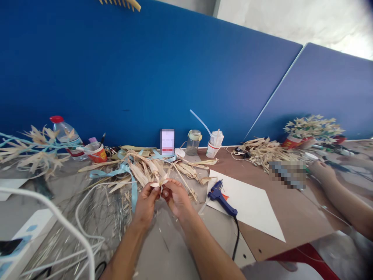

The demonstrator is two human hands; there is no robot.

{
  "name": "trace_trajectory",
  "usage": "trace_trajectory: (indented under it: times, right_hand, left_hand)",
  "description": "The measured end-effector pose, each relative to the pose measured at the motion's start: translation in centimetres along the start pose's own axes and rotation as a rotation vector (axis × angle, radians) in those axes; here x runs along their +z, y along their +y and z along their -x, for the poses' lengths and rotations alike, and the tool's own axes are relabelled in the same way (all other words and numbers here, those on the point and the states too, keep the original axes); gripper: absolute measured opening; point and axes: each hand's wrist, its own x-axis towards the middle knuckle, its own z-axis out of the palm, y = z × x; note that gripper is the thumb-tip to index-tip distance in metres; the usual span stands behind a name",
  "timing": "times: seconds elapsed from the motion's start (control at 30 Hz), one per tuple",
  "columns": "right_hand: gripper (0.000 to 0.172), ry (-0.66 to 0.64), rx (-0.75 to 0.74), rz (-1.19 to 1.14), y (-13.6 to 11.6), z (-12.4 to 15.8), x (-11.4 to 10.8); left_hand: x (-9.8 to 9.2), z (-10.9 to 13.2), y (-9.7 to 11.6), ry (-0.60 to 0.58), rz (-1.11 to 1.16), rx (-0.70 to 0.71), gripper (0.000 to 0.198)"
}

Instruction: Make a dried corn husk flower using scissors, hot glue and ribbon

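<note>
Both my hands meet over the middle of the table, pinching a small pale flower (160, 183) that looks made of dried corn husk. My left hand (146, 200) grips its left side, and my right hand (175, 194) closes on the right side near the base. The fingertips hide the lower part of the flower. Just behind them lies a heap of dried husk strips (142, 167), with light blue ribbon (125, 170) running through it. To the right, a blue glue gun (223, 198) rests on a white sheet (250, 210).
A white power strip (29, 237) and looping white cable (87, 241) occupy the left front, beside thin wires (116, 217). Along the blue partition (175, 77) stand a phone (167, 142), a jar (192, 144) and a paper cup (213, 149). A co-worker's arm (338, 194) reaches in at right.
</note>
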Motion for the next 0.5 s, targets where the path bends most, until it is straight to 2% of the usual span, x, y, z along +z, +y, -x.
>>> trace_trajectory:
  times: [0.2, 0.5]
  right_hand:
    - [0.01, -0.016, 0.019, 0.014, -0.18, 0.14, 0.02]
    - [0.011, 0.006, 0.054, 0.002, -0.4, 0.29, 0.29]
  left_hand:
    - [0.72, 0.37, 0.89, -0.027, 0.12, -0.073, 0.026]
    - [0.3, 0.08, 0.69, -0.006, 0.188, -0.155, 0.029]
